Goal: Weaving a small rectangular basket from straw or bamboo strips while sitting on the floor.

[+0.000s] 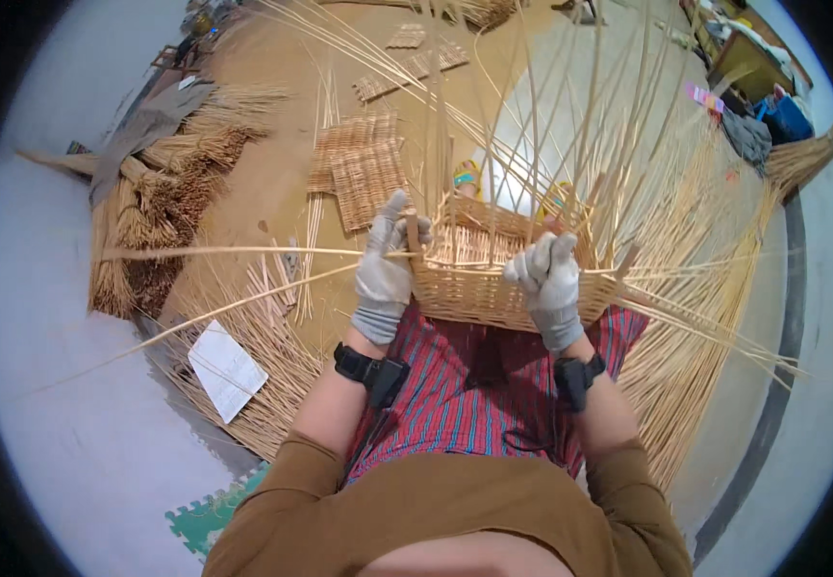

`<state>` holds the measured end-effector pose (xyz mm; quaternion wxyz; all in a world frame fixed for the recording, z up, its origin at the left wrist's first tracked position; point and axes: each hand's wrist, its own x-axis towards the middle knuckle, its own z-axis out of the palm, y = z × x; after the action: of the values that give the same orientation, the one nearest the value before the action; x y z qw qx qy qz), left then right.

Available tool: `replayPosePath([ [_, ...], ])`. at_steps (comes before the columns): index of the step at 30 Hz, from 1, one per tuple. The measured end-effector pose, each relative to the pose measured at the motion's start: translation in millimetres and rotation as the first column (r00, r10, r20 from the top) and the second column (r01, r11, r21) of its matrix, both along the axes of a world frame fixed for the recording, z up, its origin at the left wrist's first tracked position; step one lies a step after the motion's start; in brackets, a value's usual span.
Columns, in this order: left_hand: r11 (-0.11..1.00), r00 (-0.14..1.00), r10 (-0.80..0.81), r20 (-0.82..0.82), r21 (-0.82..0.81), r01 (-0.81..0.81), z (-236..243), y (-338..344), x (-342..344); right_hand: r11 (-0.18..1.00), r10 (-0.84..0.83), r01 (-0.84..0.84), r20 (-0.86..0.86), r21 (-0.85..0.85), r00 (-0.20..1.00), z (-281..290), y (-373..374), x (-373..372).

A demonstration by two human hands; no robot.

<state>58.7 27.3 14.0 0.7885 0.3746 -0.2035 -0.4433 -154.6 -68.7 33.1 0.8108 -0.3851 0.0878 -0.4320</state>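
A half-woven wicker basket (465, 296) rests on my lap, with long upright strands rising from its walls and others sticking out sideways. My left hand (384, 269), in a pale knitted glove, is closed around the basket's left corner beside a short wooden post (414, 233). Two long strands (272, 283) run out to the left from that corner. Also gloved, my right hand (548, 281) is closed at the near rim, right of the middle. Its curled fingers hide what lies under them, and I cannot tell whether a single strand is pinched there.
Woven wicker panels (366, 173) lie on the floor beyond the basket. Loose strands (695, 385) cover the floor at right and lower left, where a paper sheet (227, 371) lies. Bundled stalks (171, 192) are piled at left. A wooden box (748, 58) stands far right.
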Motion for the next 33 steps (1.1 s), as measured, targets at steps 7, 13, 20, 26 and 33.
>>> replayPosePath([
  [7,0.912,0.716,-0.201,0.668,0.395,-0.112,-26.1,8.5,5.0,0.931,-0.362,0.244,-0.606,-0.270,0.708,-48.0,-13.9,-31.9],
  [13,0.921,0.609,-0.179,0.773,0.350,-0.173,-43.0,12.0,7.9,0.817,-0.562,0.314,-0.549,-0.483,0.618,-37.0,7.9,-13.5],
  [20,0.924,0.696,-0.044,0.717,0.294,-0.244,-52.8,9.4,0.8,0.640,-0.562,0.014,-0.455,-0.769,0.691,45.3,10.5,26.7],
  [26,0.872,0.690,-0.096,0.717,0.395,-0.288,-45.2,6.9,1.9,0.318,-0.805,-0.181,-0.366,-0.931,0.467,37.4,-80.7,140.9],
  [33,0.906,0.826,-0.076,0.558,0.385,-0.176,-57.8,8.3,10.3,0.655,-0.613,0.224,-0.334,-0.722,0.716,13.4,-28.5,79.9],
])
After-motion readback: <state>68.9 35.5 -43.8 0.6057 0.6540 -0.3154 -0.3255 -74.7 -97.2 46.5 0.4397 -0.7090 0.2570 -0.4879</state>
